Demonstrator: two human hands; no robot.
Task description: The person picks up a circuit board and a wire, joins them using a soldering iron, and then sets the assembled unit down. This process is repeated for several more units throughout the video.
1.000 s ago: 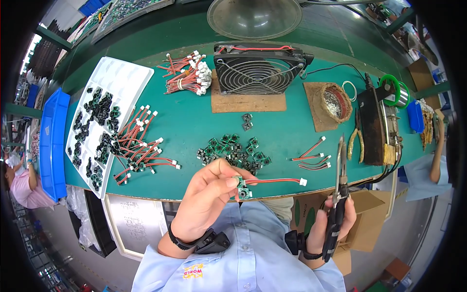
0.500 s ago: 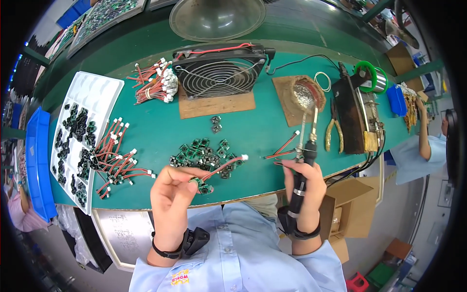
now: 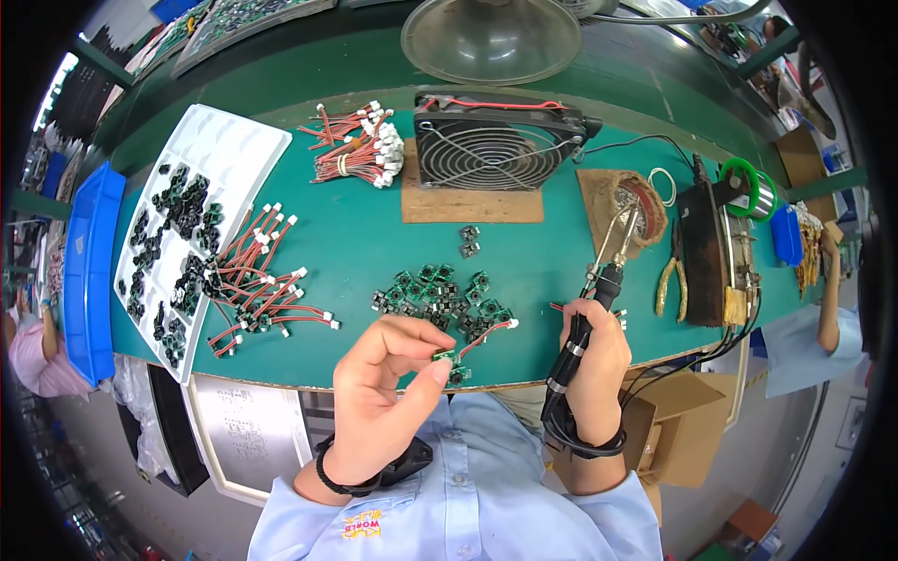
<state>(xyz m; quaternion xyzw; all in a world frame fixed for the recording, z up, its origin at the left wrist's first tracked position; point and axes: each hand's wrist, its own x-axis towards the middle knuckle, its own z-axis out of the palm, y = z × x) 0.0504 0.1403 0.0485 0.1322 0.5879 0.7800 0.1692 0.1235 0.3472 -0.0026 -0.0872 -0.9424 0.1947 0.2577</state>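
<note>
Between the thumb and fingers of my left hand (image 3: pixel 393 388) is a small green circuit board (image 3: pixel 445 356). A red and dark wire lead (image 3: pixel 484 338) with a white plug rises from it, and another small board (image 3: pixel 459 376) hangs just below. My right hand (image 3: pixel 597 369) is wrapped round the black handle of a soldering iron (image 3: pixel 572 351). The iron slants up and away, its metal tip over a round bowl (image 3: pixel 662 222) of shiny solder scrap. Just beyond my left fingers lies a pile of small green boards (image 3: pixel 435 292). Wire leads (image 3: pixel 621 319) lie partly hidden behind my right hand.
A white tray (image 3: pixel 253 140) of black parts and loose wire leads (image 3: pixel 267 252) lie left. A bundle of leads (image 3: pixel 360 154) and a fan (image 3: pixel 496 150) stand at the back. Right are pliers (image 3: pixel 671 280), a black box (image 3: pixel 703 252) and a solder spool (image 3: pixel 762 194).
The whole view has shifted, so the bench sits further right. Against the bench, my right hand has moved left and the iron has tilted from nearly upright to slanting. My left hand keeps the board.
</note>
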